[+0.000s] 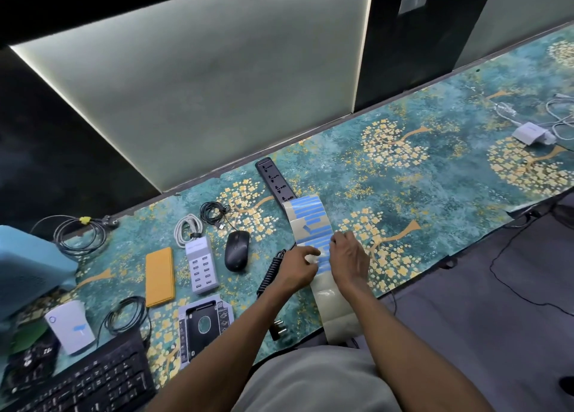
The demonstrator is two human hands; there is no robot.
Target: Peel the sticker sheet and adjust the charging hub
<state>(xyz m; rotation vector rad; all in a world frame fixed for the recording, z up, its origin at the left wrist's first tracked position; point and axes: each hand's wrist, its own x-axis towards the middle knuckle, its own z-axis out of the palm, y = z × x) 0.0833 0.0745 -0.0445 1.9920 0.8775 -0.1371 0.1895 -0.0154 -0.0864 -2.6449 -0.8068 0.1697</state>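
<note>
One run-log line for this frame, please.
left hand: pinches label sheet | right hand: fingers on blue labels | sheet overlaps power strip | mouse beside

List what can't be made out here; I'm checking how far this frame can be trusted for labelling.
- Head view: the left hand and right hand cover the strip of blue labels where they touch it, so the grip is unclear.
- The label print is too small to read.
- The keyboard is cut off by the bottom edge.
- The power strip end lies under the label strip.
</note>
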